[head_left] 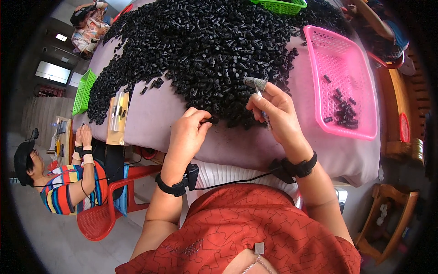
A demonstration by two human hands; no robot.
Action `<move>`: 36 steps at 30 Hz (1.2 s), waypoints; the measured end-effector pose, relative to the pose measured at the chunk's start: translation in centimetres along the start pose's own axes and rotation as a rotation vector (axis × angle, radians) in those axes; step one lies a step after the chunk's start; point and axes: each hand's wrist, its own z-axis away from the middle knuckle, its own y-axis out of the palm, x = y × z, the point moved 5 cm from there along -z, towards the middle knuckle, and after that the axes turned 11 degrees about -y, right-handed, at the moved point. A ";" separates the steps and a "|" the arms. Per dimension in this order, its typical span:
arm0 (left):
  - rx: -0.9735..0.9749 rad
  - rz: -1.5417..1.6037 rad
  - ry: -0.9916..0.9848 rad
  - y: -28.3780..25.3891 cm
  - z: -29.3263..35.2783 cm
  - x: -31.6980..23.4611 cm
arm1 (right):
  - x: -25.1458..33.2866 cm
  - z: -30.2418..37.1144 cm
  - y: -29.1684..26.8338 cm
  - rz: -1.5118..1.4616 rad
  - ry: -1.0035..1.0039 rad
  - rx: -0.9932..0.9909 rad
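My left hand is closed, with thumb and fingertips pinching a small black cylindrical part at the near edge of a big heap of such black parts. To its right, my right hand is closed around a slim, pale, silvery tool; its exact kind is not clear. A grey wrap covers the tip of my right index finger. That hand hovers over the heap's near right edge. Both wrists wear black bands.
A pink basket with several black parts stands right. Green baskets sit at the left edge and far side. A cardboard piece with tools lies left. Co-workers sit left, far left and far right; a red chair stands left.
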 end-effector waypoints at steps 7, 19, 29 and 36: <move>0.009 -0.124 0.052 0.7 -0.8 -1.3 | -0.4 -0.2 -0.2 0.041 0.011 0.035; -0.029 -0.094 0.061 -0.1 0.0 0.4 | 0.3 0.5 0.4 0.038 0.036 0.036; 0.214 0.910 -0.242 -0.1 -1.0 -0.9 | 0.2 0.6 1.5 0.068 0.018 0.182; 0.405 1.242 -0.224 1.4 -1.8 -3.2 | 1.3 0.8 1.8 0.041 0.042 0.282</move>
